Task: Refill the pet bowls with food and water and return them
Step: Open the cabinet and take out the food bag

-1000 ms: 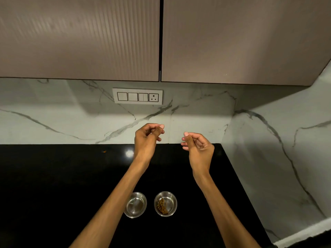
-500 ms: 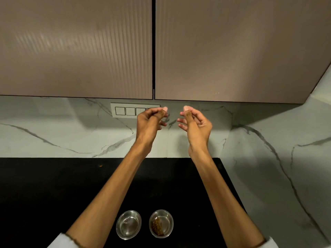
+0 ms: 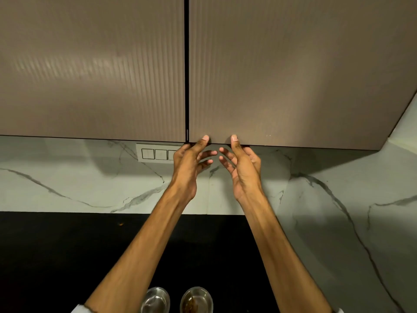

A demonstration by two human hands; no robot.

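Two small steel bowls stand side by side on the black counter point(image 3: 56, 256) at the bottom edge of view. The left bowl point(image 3: 155, 300) looks empty and shiny; the right bowl point(image 3: 196, 300) holds a little brown kibble. Both my hands are raised to the bottom edge of the right upper cabinet door point(image 3: 293, 64), which is closed. My left hand point(image 3: 188, 163) and my right hand point(image 3: 242, 168) each touch the door's lower front with a thumb tip. Their fingers are spread loosely below the edge and hold nothing.
A second closed cabinet door point(image 3: 90, 64) is to the left, across a narrow dark gap. A white switch plate point(image 3: 155, 153) sits on the marble backsplash behind my left hand. A marble side wall point(image 3: 349, 222) bounds the counter on the right.
Both hands rose from in front of the backsplash to the right cabinet door's bottom edge and their fingers spread. The view tilted up, so the bowls slid to the bottom edge.
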